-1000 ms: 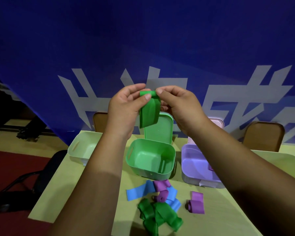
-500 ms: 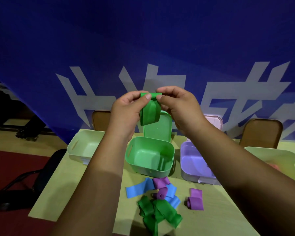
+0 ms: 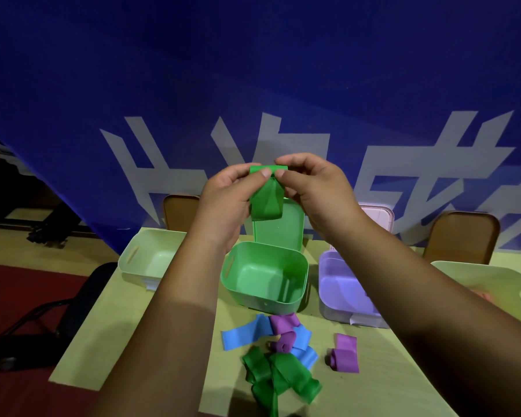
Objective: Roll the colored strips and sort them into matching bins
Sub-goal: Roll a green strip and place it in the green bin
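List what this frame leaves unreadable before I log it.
Head view only.
1. The green strip: its top end sits under the fingertips of the left hand and right hand, so how far it is rolled is hidden.
2. The purple bin: the right forearm covers its right side.
3. The pale bin at right: cut by the frame edge; pink spot inside unreadable.

1. Table (image 3: 127, 335): yellow-green top.
2. Along the far edge, left to right: pale green bin (image 3: 139, 260), green bin (image 3: 265, 245), purple bin (image 3: 337, 284). A pale yellow bin (image 3: 494, 275) sits at the right edge.
3. Just in front of the green bin: blue strips (image 3: 241, 335) and purple rolls (image 3: 283, 323), overlapping.
4. Toward the near edge: heap of loose green strips (image 3: 280, 377), touching the blue ones.
5. Right of the heap, apart from it: one purple strip (image 3: 345, 355), partly rolled.
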